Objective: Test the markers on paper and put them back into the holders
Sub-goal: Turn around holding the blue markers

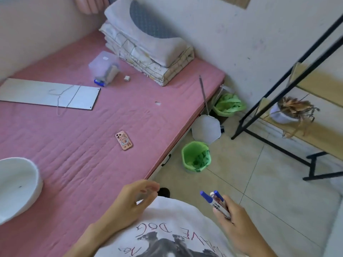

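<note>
Markers (217, 203) are held in the right hand (239, 225), low in the view, over the floor just off the bed edge; fingers are wrapped round the white barrels, blue caps pointing up and away. Two blue caps are made out, plus one pale round end between them, poss. a third marker w/ cap off or turned round — can't be told for sure. Printed labels on the barrels are too blurred to be read. The left hand (133, 201) is seen loose and half curled by the bed (78, 145), nothing held in it, fingertips motion-blurred.

Risk, judged from here: several markers are bunched in one grip, so one could be let slip to the tiled floor if the fingers get shifted. If an uncapped tip is there, ink could be smeared on the shirt or the pink cover. No paper is clearly seen; a pale board (50, 93) lies far up the bed. The clear holder (104, 68) w/ more markers lies well apart, tipped on its side, so contents could be spilled when it's reached for
</note>
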